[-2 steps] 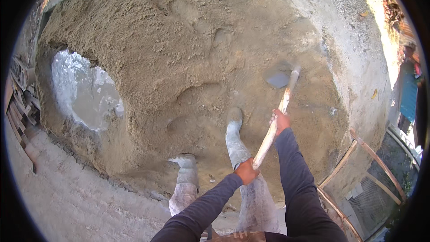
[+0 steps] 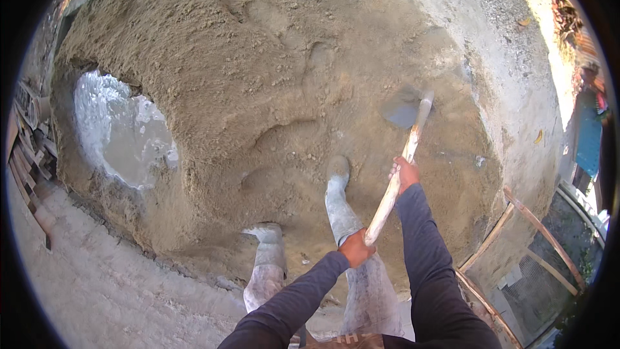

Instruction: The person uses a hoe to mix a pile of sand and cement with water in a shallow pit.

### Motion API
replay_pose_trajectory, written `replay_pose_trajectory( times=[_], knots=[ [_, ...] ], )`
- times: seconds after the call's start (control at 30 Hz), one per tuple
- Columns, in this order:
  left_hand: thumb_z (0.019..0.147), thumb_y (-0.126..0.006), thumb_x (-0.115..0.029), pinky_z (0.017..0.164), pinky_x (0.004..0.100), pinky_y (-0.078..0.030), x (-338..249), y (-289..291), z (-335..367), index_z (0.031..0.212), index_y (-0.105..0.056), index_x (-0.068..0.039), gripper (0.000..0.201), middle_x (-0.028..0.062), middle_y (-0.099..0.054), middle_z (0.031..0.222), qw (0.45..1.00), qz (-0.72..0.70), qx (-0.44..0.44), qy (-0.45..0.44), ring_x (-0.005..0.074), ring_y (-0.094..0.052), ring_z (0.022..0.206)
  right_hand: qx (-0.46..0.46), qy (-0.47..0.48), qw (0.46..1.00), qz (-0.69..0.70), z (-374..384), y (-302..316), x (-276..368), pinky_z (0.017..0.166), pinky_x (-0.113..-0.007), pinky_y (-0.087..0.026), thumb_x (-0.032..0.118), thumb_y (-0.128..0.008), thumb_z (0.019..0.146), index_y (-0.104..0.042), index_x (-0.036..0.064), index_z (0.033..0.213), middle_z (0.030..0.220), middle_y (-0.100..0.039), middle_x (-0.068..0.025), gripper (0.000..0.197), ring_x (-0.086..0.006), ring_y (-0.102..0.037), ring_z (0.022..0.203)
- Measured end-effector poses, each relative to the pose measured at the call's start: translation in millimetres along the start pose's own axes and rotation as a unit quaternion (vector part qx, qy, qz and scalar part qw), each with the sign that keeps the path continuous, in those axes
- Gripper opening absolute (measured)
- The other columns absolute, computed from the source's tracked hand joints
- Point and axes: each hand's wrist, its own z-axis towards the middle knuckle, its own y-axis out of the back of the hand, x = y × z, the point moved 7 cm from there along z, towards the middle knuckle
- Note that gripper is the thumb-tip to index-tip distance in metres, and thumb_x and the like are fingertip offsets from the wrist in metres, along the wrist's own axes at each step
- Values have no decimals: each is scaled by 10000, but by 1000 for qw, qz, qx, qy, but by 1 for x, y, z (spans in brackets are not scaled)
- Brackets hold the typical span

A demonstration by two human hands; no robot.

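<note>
A hoe with a pale wooden handle (image 2: 392, 190) slants across the front of me, its grey metal blade (image 2: 402, 114) down in the damp sandy mix (image 2: 258, 84). My left hand (image 2: 356, 248) is wrapped round the near end of the handle, close to my right leg. Farther up, my right hand (image 2: 405, 175) grips the same handle about midway. Soil partly covers the blade's edge. Below the tool, my mud-coated boots stand in the sand, the right boot (image 2: 338, 184) ahead of the left boot (image 2: 268, 242).
On the left, a pool of grey watery cement (image 2: 129, 129) lies in a hollow of the heap. Wooden boards (image 2: 29, 168) are stacked beyond it. Concrete (image 2: 510, 71) borders the right side. A wooden frame with mesh (image 2: 533, 271) stands at lower right.
</note>
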Motion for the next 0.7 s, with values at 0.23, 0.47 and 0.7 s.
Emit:
replay_pose_trajectory(
  times=[0.23,0.47,0.7],
  knots=[
    [789,-662,-139,378,276,-375,-53,45,61,896,-513,-49,204,-3,-480,616,870,-464,164,34,103,-457,446,-21,96,982,-163,58,-81,91,430,-321,-446,164,-646,817,-522,20,865,660,-521,-55,196,-159,-508,486],
    [768,-673,-143,381,263,-367,25,162,2,884,-514,-45,220,-8,-472,621,923,-375,18,88,91,-448,468,9,41,955,-294,48,-213,-10,483,-382,-503,146,-638,792,-550,-99,954,690,-582,-132,307,-238,-590,524],
    [758,-682,-190,372,256,-372,98,298,-201,894,-508,-52,260,-11,-477,617,965,-226,-60,116,83,-445,452,75,-11,992,-101,-128,-363,-140,466,-374,-492,69,-601,791,-489,-50,897,646,-503,-90,195,-216,-534,505]
  ],
)
